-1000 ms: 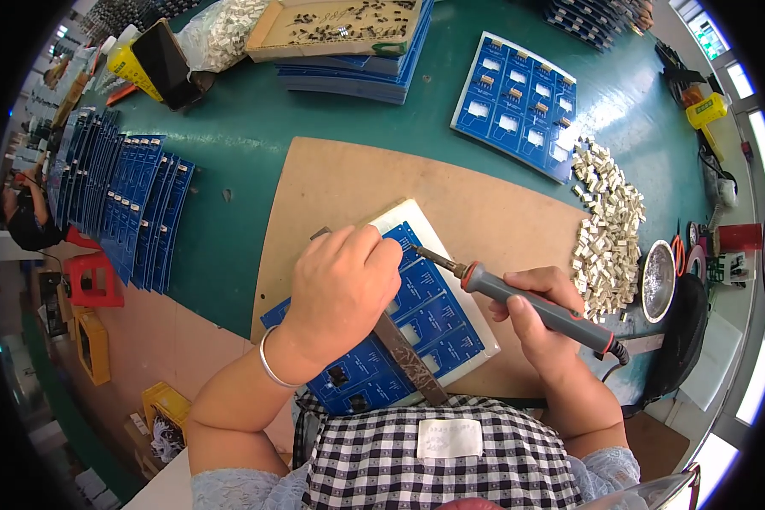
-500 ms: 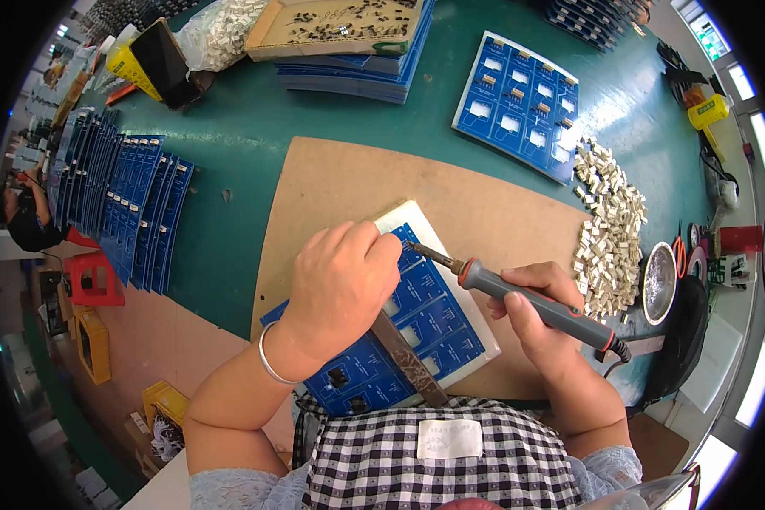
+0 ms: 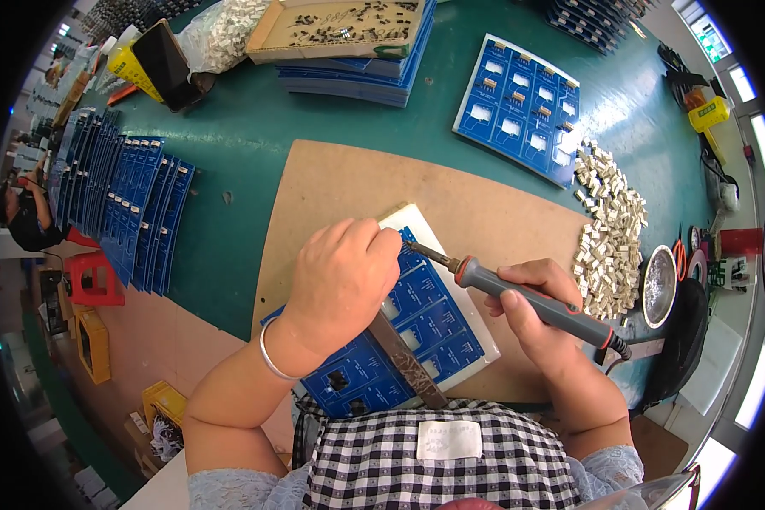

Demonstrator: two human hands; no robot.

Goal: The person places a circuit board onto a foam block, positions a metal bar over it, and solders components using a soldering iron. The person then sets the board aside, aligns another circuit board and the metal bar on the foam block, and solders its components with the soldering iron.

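In my right hand (image 3: 546, 310) I grip a soldering iron (image 3: 518, 295) with a grey and red handle, its tip against the upper edge of a blue circuit board (image 3: 450, 319). The board lies tilted on a white pad (image 3: 483, 327), with a flat brown metal strip (image 3: 406, 361) across it. My left hand (image 3: 348, 268) rests over the board's upper left part, fingers curled and closed close to the iron's tip. Whatever those fingers pinch is hidden under the hand. Two black parts (image 3: 338, 381) sit at the board's lower corner.
A brown work sheet (image 3: 340, 183) covers part of the green table. White connectors (image 3: 608, 234) are heaped at right beside a metal bowl (image 3: 659, 285). Another blue panel (image 3: 518, 106) lies behind. Upright boards (image 3: 136, 212) stand left; a parts tray (image 3: 336, 30) sits on stacked boards.
Almost nothing differs. The iron's handle and my right hand have shifted very slightly to the left, while its tip stays at the same board edge.
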